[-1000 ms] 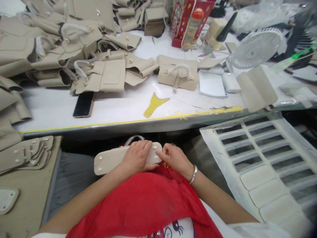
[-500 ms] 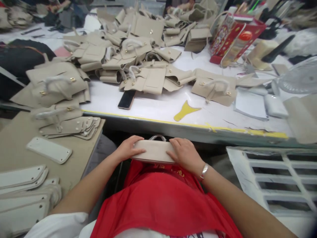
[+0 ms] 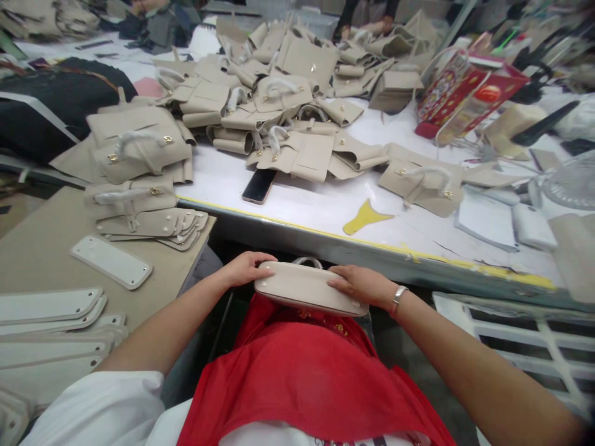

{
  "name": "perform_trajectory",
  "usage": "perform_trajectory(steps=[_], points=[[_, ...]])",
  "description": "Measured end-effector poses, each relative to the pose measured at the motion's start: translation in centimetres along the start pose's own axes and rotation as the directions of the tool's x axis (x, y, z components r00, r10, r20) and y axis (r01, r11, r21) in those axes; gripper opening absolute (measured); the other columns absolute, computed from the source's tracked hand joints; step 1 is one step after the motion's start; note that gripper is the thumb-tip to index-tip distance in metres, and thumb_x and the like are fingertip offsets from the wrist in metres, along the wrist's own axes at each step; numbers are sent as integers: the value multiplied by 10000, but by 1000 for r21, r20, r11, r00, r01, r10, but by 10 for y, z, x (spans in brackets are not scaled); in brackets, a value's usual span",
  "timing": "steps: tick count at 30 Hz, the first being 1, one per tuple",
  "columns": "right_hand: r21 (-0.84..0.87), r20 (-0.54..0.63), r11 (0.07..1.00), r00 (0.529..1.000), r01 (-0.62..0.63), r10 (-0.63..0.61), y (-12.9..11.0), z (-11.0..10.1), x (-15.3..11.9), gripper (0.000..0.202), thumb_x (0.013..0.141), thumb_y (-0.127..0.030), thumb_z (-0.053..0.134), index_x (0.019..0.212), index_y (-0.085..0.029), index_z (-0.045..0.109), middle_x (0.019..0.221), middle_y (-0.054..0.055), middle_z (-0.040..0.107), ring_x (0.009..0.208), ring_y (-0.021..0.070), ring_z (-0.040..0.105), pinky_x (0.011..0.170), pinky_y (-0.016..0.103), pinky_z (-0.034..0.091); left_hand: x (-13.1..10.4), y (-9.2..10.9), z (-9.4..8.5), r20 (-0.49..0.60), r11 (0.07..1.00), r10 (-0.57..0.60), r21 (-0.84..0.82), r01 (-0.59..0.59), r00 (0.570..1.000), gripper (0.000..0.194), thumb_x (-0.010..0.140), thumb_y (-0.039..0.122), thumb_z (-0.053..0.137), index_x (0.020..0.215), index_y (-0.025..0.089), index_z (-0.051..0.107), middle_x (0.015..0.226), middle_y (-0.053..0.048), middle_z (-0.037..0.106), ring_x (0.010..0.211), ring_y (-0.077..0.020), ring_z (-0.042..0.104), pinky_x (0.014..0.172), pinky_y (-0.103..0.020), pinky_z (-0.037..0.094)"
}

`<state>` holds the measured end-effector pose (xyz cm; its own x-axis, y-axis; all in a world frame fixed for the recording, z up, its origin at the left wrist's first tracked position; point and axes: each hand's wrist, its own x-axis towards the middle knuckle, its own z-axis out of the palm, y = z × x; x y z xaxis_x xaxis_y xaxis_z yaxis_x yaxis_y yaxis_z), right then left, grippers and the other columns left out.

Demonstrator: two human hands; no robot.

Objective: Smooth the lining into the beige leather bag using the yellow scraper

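Observation:
A beige handbag (image 3: 302, 286) rests at my lap, its flat studded base turned up toward me and a wrapped handle showing at its far side. My left hand (image 3: 246, 269) grips the bag's left end, thumb on the near face. At the right end my right hand (image 3: 362, 285) holds it, fingers over the upper edge. Much of the bag's body is hidden below the base. Off to the left, a loose white base panel (image 3: 111, 262) with holes in its corners lies on a tan board (image 3: 41, 229).
Several beige bag pieces (image 3: 297, 148) are heaped on the white table (image 3: 307, 204). A phone (image 3: 259, 186) and a yellow template (image 3: 366, 217) lie near its front edge. Stacked panels (image 3: 51, 310) are at left, a white slatted rack (image 3: 525, 337) at right. Another person's hands (image 3: 387, 25) show far back.
The bag has tilted, its right end lower and more of its base in sight. My right hand has shifted its hold, and the view has swung slightly left.

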<state>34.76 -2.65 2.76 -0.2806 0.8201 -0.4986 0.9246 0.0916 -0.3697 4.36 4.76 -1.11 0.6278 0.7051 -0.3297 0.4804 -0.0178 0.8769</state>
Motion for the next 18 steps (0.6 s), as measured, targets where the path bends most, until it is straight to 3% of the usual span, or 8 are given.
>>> perform_trajectory(steps=[3,8,11,14,18], points=[[-48,-24,997,998,-60,59,2,-1,-14,512,835,-505,439,1231,-188,515,1125,123,585,959,253,568,813,321,410,1,8,4,15,989,15,148,-17,1000,542,677,460,617,1108,132,598,1044,-71,639,919,-239,593,818,-304,454],[-159,-88,987,996,16,-30,-45,9,5,607,744,-580,530,1209,-191,500,1092,133,589,962,288,563,826,373,403,14,34,27,9,833,102,546,-90,995,629,604,501,661,1135,174,580,1171,-108,559,1059,-285,524,936,-373,386],[-149,-98,989,995,11,-26,-56,11,12,613,737,-593,528,1208,-203,490,1109,132,583,982,288,558,849,387,389,16,40,29,12,775,101,626,-86,995,641,603,524,650,1144,189,568,1223,-114,525,1100,-303,497,960,-407,361],[-118,-99,992,995,-45,34,-36,7,-3,614,731,-547,563,1230,-197,481,1144,137,570,1026,285,540,872,378,381,6,31,19,-31,842,32,539,-10,999,693,589,488,670,1180,151,534,1224,-129,525,1082,-299,512,941,-390,385],[148,-65,985,993,-87,98,9,9,-37,494,752,-447,574,1162,-175,525,1090,95,609,951,229,576,825,304,421,-11,12,7,-41,986,-116,112,120,992,630,602,473,677,1116,131,554,1025,-87,634,927,-253,591,818,-341,462]])
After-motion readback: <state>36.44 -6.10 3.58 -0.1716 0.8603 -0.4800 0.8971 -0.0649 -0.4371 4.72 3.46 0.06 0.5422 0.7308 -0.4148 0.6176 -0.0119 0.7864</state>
